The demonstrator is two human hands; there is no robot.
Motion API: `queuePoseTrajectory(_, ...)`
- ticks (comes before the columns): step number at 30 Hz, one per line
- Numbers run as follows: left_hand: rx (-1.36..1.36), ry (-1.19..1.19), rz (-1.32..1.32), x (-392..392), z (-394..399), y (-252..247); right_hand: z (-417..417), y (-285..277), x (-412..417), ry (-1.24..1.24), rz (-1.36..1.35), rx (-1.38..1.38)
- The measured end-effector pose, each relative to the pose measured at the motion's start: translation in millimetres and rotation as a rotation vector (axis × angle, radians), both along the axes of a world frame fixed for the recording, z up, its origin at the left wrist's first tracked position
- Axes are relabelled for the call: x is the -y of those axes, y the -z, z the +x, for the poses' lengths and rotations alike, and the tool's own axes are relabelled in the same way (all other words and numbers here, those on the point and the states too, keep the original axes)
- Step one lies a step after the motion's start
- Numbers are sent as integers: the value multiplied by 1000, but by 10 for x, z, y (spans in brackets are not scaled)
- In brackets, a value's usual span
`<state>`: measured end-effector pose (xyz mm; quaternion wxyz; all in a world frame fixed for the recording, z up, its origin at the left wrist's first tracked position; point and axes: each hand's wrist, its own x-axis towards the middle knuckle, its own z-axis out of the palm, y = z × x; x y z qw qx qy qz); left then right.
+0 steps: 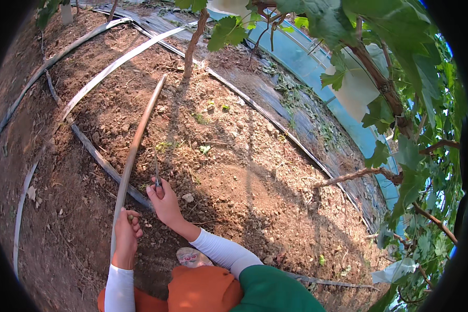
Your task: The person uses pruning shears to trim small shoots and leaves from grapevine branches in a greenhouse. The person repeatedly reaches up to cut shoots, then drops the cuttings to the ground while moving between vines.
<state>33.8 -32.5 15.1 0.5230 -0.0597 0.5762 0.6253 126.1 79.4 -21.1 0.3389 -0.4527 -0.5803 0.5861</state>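
My right hand [164, 202] is closed around a slim pair of snips [156, 171], their narrow blades pointing away from me over the soil. Just below and to the left, my left hand [125, 236] has its fingers curled on a small round greenish-brown thing [130, 218], possibly a grape. A long brownish pole or tube [136, 144] runs past the left hand towards a vine trunk; whether the hand touches it I cannot tell. Behind my hands, a dark hose [101, 158] lies across the ground.
Grapevine branches [386, 87] with leaves and pale paper bags [355, 78] hang along the right. A vine trunk [195, 45] stands ahead. White tape [117, 64] and a thin dark edging [265, 113] cross the crumbly soil [226, 175]. Blue sheeting [296, 58] lies beyond.
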Motion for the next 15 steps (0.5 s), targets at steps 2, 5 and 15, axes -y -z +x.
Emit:
queuePoseTrajectory(2, -39, 35, 23, -15, 21, -26, -2, 184, -13, -4, -31, -82)
queuePoseTrajectory(5, -11, 176, 139, -31, -25, -174, 19, 145, -35, -24, -114, -163)
queuePoseTrajectory(15, -145, 328, 379, -41, 300, -1333, 52, 148, -38, 12, -132, -191)
